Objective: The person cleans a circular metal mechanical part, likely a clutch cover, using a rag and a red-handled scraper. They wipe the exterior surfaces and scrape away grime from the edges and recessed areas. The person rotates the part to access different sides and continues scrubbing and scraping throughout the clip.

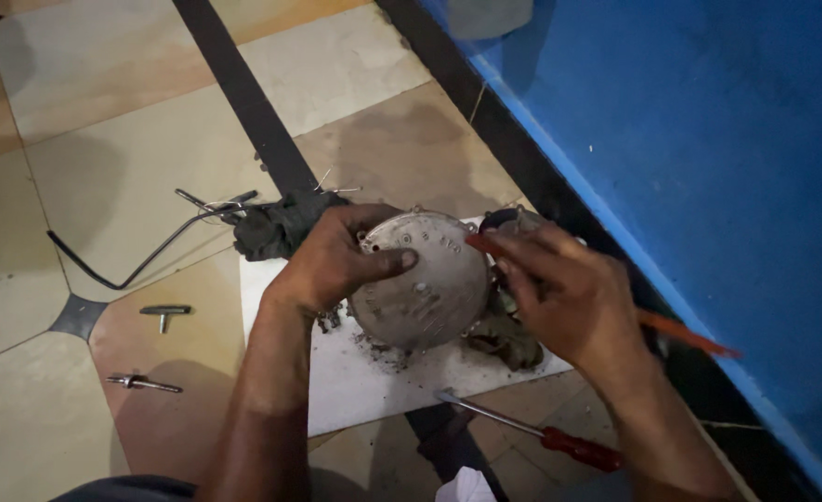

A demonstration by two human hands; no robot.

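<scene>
Left hand (336, 260) clamps the round metal cover (422, 279) from its left edge, thumb pressed flat on the face, fingers wrapped behind. Cover sits tilted over the white sheet (355, 381) on the floor, near the blue wall (708, 139). Right hand (569, 293) pinches a thin orange tool (685, 335), tip at the cover's upper right rim.

My read: prying or cleaning at the rim. Keep the left thumb bearing down so the cover can't rotate, work the tip in short strokes at a low angle, and point it away from the left fingers.

Around: dark rag (276, 228) touching the left hand's back, bent black wire (132, 256) to the left, two small bolts (151, 349) on the tiles, red-handled screwdriver (541, 432) just below the sheet. Grit and a greasy part (508, 339) under the cover crowd the right wrist; the wall limits the tool's swing.
</scene>
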